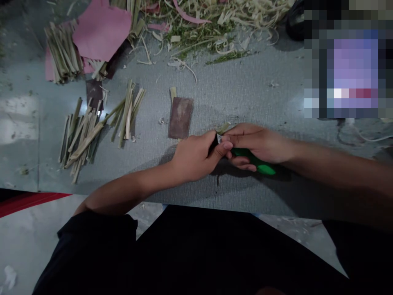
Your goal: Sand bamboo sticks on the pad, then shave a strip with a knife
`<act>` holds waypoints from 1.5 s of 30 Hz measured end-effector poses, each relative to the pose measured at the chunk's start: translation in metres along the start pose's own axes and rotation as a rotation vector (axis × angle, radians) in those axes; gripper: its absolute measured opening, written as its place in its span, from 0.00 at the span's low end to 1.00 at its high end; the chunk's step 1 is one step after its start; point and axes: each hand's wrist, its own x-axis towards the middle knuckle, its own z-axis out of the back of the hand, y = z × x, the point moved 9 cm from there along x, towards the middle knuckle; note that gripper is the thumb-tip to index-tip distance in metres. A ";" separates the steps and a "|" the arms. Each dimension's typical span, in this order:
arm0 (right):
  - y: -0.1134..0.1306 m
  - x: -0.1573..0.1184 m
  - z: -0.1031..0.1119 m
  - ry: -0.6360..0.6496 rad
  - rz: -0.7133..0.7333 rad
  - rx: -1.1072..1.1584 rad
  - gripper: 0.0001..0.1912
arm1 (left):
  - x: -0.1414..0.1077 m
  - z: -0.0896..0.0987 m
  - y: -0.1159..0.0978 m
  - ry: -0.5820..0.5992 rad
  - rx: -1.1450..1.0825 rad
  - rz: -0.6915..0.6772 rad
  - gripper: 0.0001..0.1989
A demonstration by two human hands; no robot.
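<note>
My right hand (258, 143) is closed around a tool with a green handle (265, 168), whose end sticks out below the fingers. The fingers of my left hand (199, 155) are closed too, and its thumb meets my right fingertips at a small metallic part (219, 138). A short greenish strip (225, 127) shows just above the fingertips; which hand grips it I cannot tell. Left of the hands, a brown rectangular piece (181, 118) lies on the table, with a pale strip (173, 91) showing at its top edge.
Bundles of cut strips (82, 139) lie on the grey table (245, 94) at the left. Pink paper (102, 30) rests on more strips (63, 53) at the upper left. Green and pale shavings (199, 32) are heaped at the back. The table's front edge runs below my forearms.
</note>
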 end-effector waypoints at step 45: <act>0.038 -0.017 -0.008 0.132 0.478 0.008 0.24 | 0.007 -0.036 -0.001 0.393 -1.137 0.066 0.24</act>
